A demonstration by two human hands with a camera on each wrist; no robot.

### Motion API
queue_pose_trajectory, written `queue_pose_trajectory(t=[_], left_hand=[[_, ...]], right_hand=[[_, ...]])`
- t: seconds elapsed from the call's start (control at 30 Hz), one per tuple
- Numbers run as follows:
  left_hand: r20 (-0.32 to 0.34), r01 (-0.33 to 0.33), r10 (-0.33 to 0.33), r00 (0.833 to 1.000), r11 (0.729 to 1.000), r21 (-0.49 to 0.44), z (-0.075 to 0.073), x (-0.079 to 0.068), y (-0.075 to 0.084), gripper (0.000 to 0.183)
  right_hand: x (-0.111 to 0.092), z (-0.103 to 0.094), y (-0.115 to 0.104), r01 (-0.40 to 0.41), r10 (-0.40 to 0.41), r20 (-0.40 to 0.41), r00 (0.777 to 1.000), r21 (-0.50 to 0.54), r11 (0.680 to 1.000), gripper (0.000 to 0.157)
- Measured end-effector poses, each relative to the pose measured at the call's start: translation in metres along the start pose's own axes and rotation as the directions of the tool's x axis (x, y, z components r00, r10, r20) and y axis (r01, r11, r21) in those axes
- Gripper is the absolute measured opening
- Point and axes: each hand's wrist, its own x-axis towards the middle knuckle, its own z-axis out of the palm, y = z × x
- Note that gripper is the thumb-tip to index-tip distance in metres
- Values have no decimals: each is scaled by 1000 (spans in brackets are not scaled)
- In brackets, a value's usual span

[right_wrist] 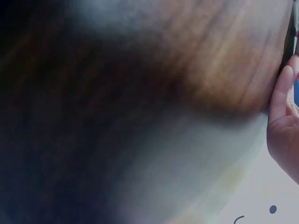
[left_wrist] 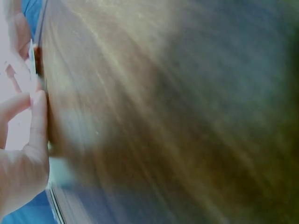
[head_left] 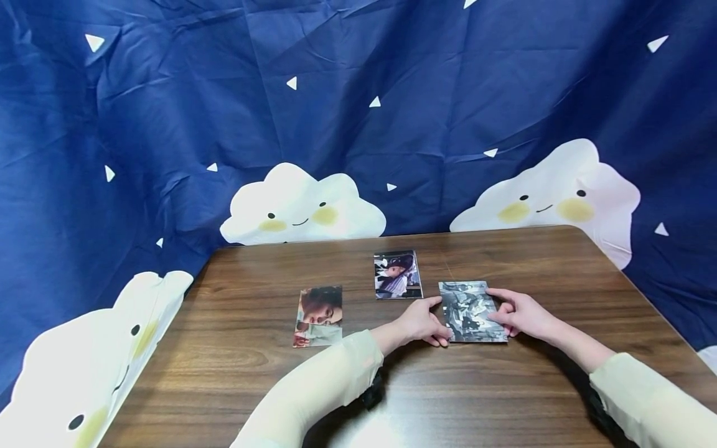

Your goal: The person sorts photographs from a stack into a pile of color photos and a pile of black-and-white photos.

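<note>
In the head view, both hands hold a black-and-white photo card (head_left: 469, 311) at the right of the middle of the wooden table. My left hand (head_left: 421, 322) grips its left side, the index finger near the top corner and the thumb near the bottom one. On the opposite side, my right hand (head_left: 518, 314) grips the card, index finger at the upper corner and thumb over its face. The left wrist view shows the card (left_wrist: 32, 58) almost edge-on at the left hand's (left_wrist: 28, 163) fingertips. Only part of the right hand (right_wrist: 283, 126) enters the right wrist view.
Two colour photo cards lie on the wooden table (head_left: 252, 386): a portrait card (head_left: 319, 316) to the left, and a card with a dark-hatted figure (head_left: 398, 274) farther back. A blue cloth (head_left: 347, 50) with white clouds and triangles hangs behind the table.
</note>
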Motion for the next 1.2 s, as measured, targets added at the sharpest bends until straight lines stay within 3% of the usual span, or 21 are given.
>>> queue_pose_trajectory(t=[0.37, 0.6, 0.73, 0.87, 1.0, 1.1, 1.2], left_hand=[[-46, -2, 4, 999, 999, 33, 4, -5, 3, 77], [-47, -31, 31, 998, 999, 19, 3, -8, 2, 72], [-25, -80, 80, 996, 996, 30, -2, -13, -4, 65], [6, -132, 132, 991, 991, 13, -17, -21, -12, 58], [18, -197, 197, 980, 980, 40, -43, -30, -13, 53], [-23, -268, 272, 962, 956, 123, -70, -35, -9, 52], [-114, -316, 343, 933, 927, 201, -95, -36, -7, 50]], right_hand=[[4, 3, -6, -39, 25, -66, 998, -221, 975, 62], [3, 1, -3, -24, 13, -67, 998, -162, 987, 61], [3, 0, -6, 36, -46, -78, 996, -131, 991, 59], [6, -1, -13, 89, -95, -89, 991, -73, 993, 55], [14, -1, -23, 114, -119, -115, 986, -50, 992, 50], [25, 3, -29, 136, -143, -136, 980, -63, 989, 46], [39, 11, -35, 160, -169, -140, 976, -70, 985, 44]])
